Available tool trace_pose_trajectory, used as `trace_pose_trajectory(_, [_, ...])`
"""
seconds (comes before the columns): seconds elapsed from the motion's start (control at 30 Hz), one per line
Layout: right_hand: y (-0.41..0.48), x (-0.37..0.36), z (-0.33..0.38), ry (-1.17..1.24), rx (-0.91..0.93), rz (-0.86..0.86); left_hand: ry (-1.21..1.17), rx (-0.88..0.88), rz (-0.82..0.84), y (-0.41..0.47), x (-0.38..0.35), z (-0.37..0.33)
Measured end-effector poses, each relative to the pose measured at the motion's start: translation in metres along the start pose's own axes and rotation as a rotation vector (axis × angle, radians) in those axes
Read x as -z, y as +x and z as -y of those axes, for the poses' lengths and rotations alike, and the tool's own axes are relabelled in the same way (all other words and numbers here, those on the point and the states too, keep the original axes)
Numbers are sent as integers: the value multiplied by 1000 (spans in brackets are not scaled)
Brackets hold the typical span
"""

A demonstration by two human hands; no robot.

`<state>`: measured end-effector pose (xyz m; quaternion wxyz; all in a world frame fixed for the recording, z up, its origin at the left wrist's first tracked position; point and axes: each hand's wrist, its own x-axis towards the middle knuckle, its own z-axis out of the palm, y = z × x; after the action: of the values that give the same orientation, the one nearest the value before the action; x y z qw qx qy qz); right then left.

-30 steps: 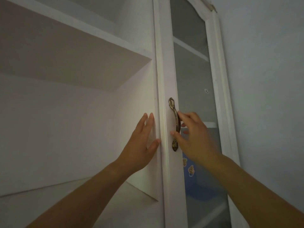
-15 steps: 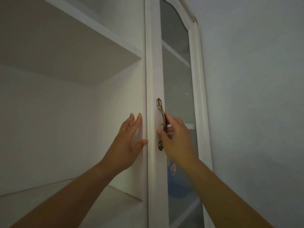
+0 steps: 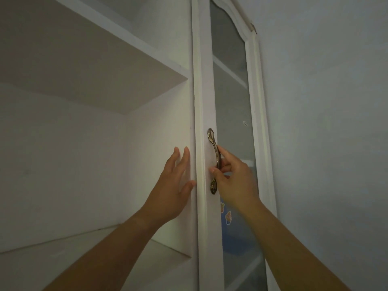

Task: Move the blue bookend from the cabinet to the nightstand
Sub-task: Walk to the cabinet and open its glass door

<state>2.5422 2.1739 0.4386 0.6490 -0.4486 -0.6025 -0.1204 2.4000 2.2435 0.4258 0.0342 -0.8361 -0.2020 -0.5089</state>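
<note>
The blue bookend shows dimly through the glass of the white cabinet door, low on the right, with small cartoon stickers on it. My right hand is curled around the bronze door handle. My left hand lies flat, fingers apart, against the cabinet's side panel just left of the door frame. The nightstand is out of view.
An open white shelf compartment fills the left, with a shelf board above and another below. A bare pale wall stands to the right of the cabinet.
The view has swung slightly left and back again. Both hands keep their places on the handle and the panel; the door's angle looks about the same.
</note>
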Motion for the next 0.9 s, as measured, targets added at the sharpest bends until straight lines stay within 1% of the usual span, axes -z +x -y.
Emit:
trace_pose_trajectory(0.3, [3,9,5,58,-20,64,13,9,12,-1,2,-3])
trace_pose_trajectory(0.5, [-1,9,4,75,-8,27,9,7,10,-2,2,-3])
trace_pose_trajectory(0.73, [1,5,0,24,-14,15,-23,21,-12,-2,2,0])
trace_pose_trajectory(0.9, [1,1,-2,20,29,-24,-28,39,-24,-3,-1,-1])
